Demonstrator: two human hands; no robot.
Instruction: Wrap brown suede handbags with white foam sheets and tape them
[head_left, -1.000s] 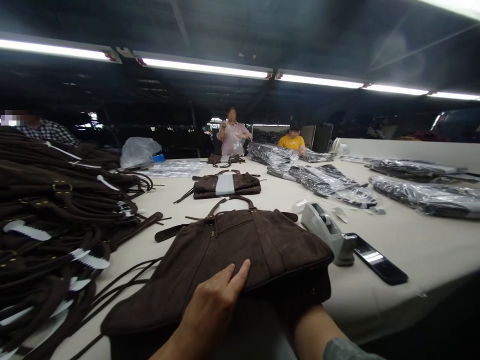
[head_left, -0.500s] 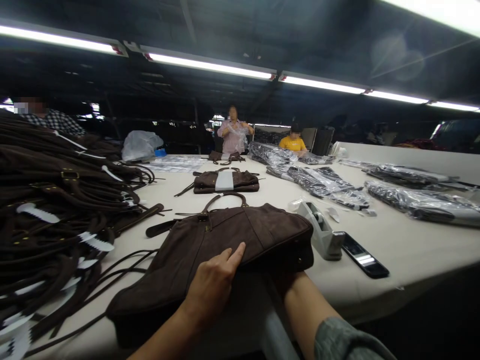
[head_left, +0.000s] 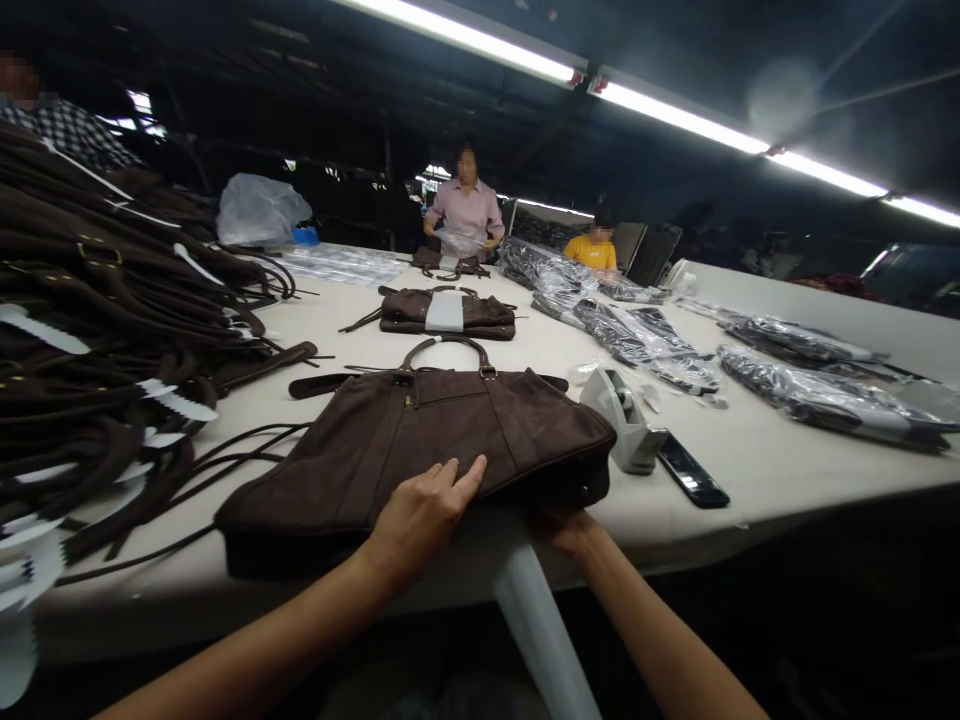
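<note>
A dark brown handbag (head_left: 442, 430) lies on the table with its base towards me and its two-ended handle away from me. Against the bag's lower front edge, my left hand (head_left: 424, 510) grips it, fingers on the upper face. My right hand (head_left: 564, 530) reaches beneath the bag's right end; its fingers are hidden there. A pale grey-white strip (head_left: 544, 630) hangs from under the bag between my arms, close to my right hand. To the right of the bag stand a grey tape dispenser (head_left: 628, 430) and a black phone (head_left: 691, 470).
Brown bags with white-wrapped straps pile up on the left (head_left: 112, 330). Farther along the table (head_left: 337, 310) lies another bag with a white band (head_left: 448, 312). Plastic-wrapped bags (head_left: 832, 395) lie on the right. Co-workers are at the far end and far left.
The view has tilted down and my right hand has drawn back a little from under the bag. More of the pale strip shows. A far co-worker has lowered the clear plastic.
</note>
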